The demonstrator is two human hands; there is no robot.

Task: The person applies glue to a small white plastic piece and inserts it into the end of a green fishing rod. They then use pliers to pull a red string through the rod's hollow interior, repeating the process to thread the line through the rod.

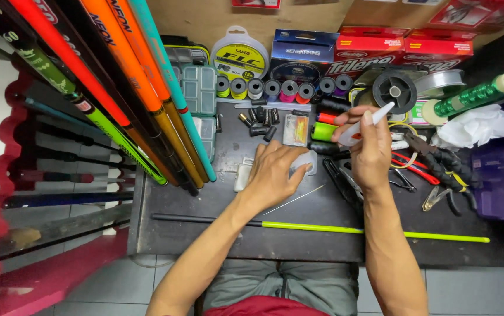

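Past my lap, the yellow-green rod [345, 229] lies along the table [205, 205] edge; my left hand [272, 175] presses a clear packet [306, 161], right hand [369, 149] fingers pinch a white tube [366, 124], which could drip if squeezed.

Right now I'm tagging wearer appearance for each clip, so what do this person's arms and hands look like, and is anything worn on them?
Both forearms are bare, with no sleeves in view. The left hand and the right hand wear no gloves, and no watch, bracelet or ring shows on either. The arms are slim. Lower in the view are grey shorts and the red hem of a top.
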